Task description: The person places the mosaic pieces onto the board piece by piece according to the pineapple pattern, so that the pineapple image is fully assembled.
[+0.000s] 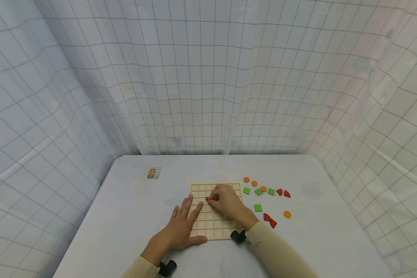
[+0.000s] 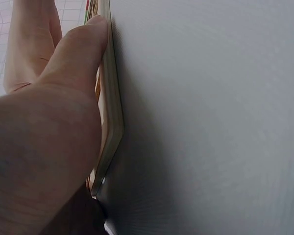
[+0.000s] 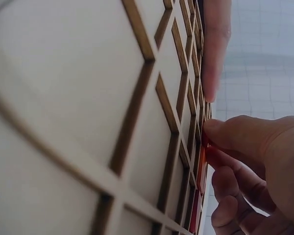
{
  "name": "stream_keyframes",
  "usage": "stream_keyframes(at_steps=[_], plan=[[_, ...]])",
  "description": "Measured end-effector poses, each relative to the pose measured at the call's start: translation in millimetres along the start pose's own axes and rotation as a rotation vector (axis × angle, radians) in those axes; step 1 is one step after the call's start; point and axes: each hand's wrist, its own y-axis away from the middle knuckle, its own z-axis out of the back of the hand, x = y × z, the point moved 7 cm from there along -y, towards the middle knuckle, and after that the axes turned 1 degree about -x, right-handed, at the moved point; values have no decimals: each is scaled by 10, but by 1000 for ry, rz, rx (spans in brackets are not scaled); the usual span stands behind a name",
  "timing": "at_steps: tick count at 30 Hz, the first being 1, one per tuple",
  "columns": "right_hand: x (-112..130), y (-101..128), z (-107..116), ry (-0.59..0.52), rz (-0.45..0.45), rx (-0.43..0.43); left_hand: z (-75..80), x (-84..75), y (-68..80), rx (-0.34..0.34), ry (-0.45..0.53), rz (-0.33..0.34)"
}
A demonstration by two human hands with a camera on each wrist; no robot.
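Observation:
A pale wooden grid board (image 1: 214,224) with raised square cells lies in front of me. My left hand (image 1: 178,230) rests over its left edge with fingers spread, the thumb lying along the near edge of the board, as the left wrist view also shows. Over the upper middle of the grid, my right hand (image 1: 226,201) pinches a small red piece (image 1: 206,199) between thumb and index finger, right at a cell. In the right wrist view, an orange piece (image 3: 202,165) and another red piece (image 3: 194,211) sit in cells below those fingertips. My right hand hides part of the grid in the head view.
Right of the board lie loose orange discs (image 1: 287,214), green squares (image 1: 258,208) and red quarter-circle pieces (image 1: 287,194), several of them. A small picture card (image 1: 151,173) lies at the back left of the white table (image 1: 125,216). Grid-lined white curtains (image 1: 194,96) surround the table.

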Motion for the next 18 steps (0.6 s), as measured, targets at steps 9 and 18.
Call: stream_keyframes(at_steps=[9, 18], plan=[[-43, -17, 17, -13, -43, -28, -2, 0, -4, -7, -10, -4], [-37, 34, 61, -11, -32, -21, -4, -5, 2, -13, 5, -12]])
